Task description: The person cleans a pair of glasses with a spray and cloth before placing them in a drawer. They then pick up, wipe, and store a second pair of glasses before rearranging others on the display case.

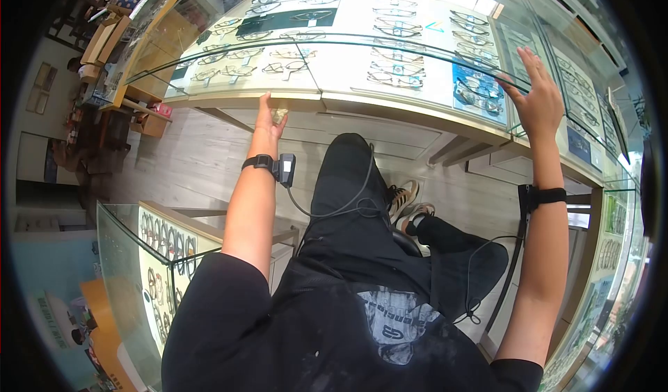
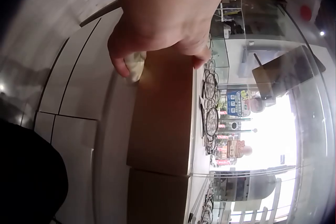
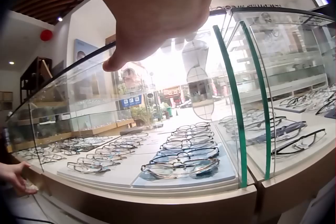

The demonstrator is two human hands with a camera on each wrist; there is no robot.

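At the display case (image 1: pixel 390 107) front, the left hand (image 1: pixel 266 117) pinches a pale cloth (image 1: pixel 279 116) in curled fingers against the wooden edge, pressed as if for wiping. The right hand (image 1: pixel 537 98), fingers spread wide, lies on the glass top (image 1: pixel 348 41), apparently bracing; spectacles (image 1: pixel 393 79) rest beneath.

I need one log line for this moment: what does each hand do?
left hand: holds cloth at counter's wooden edge | right hand: open, raised at glass top | scene: glasses on display
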